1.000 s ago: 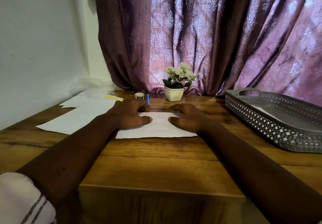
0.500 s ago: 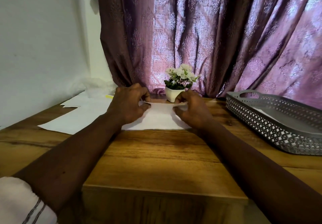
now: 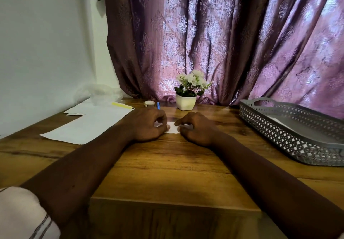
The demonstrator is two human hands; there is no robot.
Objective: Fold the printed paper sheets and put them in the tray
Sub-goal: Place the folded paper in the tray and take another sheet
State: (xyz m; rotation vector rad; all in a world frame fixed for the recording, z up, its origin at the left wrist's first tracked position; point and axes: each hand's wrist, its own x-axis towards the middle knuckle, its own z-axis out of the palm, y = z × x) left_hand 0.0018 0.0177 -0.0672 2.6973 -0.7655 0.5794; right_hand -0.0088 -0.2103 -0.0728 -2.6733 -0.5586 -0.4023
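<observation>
Table [image 3: 167, 173]: wooden, fills the lower half of the frame.
Left hand [image 3: 147, 125], right hand [image 3: 197, 130]: centre of frame, close together, fingers curled down, each pinching one end of the folded sheet.
Folded sheet [image 3: 172, 128]: small white piece lying flat on the table, mostly covered by the hands. Judged light, thin and limp, likely to slide on smooth wood; best pinched at both ends along the crease.
Loose sheets [image 3: 89, 125]: left of centre, flat, unfolded.
Tray [image 3: 279, 134]: grey, perforated, right edge, well apart from the hands.
Flower pot [image 3: 186, 102]: centre, beyond the hands.
</observation>
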